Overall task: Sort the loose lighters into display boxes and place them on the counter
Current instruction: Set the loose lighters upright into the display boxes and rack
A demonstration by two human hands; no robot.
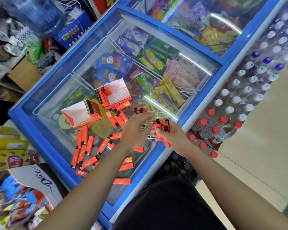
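The right grip (170,136) curls round a bunch of red lighters (161,128), black tops up. The left grip (136,128), fingers straight and spread, hovers just beside that bunch. On the glass freezer lid (45,100), more loose lighters (83,146) lie scattered to the left of both grips, near two display boxes (80,114).

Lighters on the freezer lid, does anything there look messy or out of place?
Yes. Red lighters lie scattered at all angles across the glass freezer lid, outside the two display boxes, which lie only partly filled. One lighter sits alone near the lid's front edge. The right hand holds a few more.
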